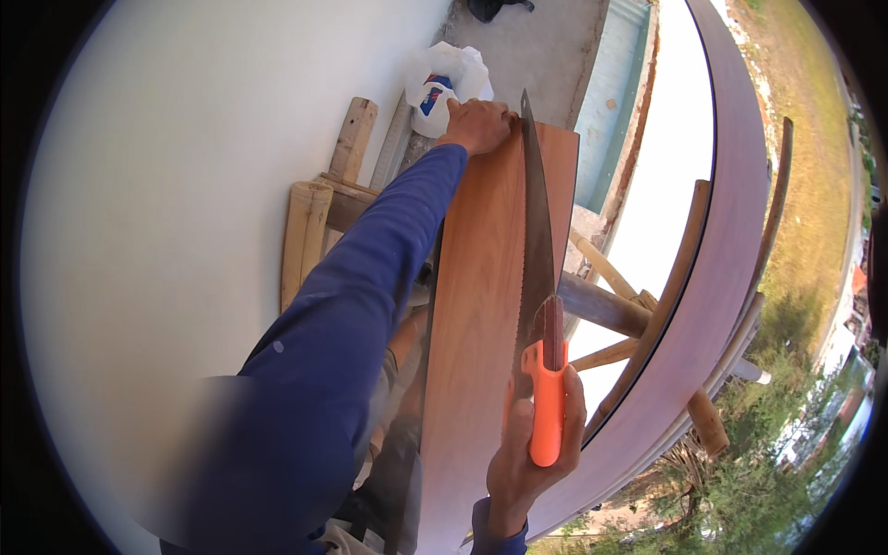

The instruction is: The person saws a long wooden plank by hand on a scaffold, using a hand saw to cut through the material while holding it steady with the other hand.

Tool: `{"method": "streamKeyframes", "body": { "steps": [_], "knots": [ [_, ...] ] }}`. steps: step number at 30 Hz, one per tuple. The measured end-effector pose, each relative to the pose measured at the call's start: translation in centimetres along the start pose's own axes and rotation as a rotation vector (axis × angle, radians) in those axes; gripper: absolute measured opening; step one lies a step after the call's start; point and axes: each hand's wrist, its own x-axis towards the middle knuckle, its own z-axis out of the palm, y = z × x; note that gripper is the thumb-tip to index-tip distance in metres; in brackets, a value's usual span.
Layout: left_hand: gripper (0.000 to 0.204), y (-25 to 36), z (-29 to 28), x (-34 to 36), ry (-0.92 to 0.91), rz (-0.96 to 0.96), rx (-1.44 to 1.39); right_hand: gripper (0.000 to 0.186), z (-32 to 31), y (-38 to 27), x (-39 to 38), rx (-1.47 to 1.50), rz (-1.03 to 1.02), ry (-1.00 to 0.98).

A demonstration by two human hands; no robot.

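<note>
A reddish-brown wooden board (474,305) stretches away from me through the middle of the view. At its far left corner my left hand (477,128) is closed on the end edge, its fingers partly hidden. In my right hand (536,444), a hand saw (537,222) is gripped by its orange handle. The saw's long toothed blade points away from me over the board's right part, with its tip just right of my left hand. Whether the teeth sit in a cut, I cannot tell.
Beside a white wall (203,185) on the left stand pale timber posts (308,231). A white plastic bag (449,69) lies beyond the board. To the right are a long curved-looking plank (684,305), bamboo poles (703,421) and a drop to grass (800,194).
</note>
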Motion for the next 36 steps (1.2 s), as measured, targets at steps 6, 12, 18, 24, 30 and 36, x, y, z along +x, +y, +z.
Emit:
{"method": "streamKeyframes", "body": {
  "steps": [6,12,18,24,30,36],
  "knots": [
    [0.041,0.2,-0.3,-0.2,-0.054,-0.083,-0.102,0.052,1.2,-1.4,2.1,0.04,0.026,-0.037],
    [0.041,2.6,-3.1,-1.3,-0.114,-0.135,-0.147,0.051,1.6,0.5,3.7,0.079,-0.019,-0.054],
    [0.042,1.4,-0.7,-0.5,0.015,-0.157,-0.096,0.048,3.2,0.9,4.9,0.056,-0.079,-0.075],
    [0.041,-2.1,1.6,0.9,0.02,0.005,-0.075,0.049,5.1,1.0,6.7,0.148,-0.094,-0.106],
    [0.044,0.7,-1.9,-0.5,-0.017,-0.1,-0.187,0.051,4.3,-0.3,7.1,0.165,0.028,-0.14],
    [0.044,1.5,-1.8,-2.1,-0.091,-0.145,-0.186,0.056,1.6,-1.3,3.1,-0.003,0.068,-0.156]
  ]
}}
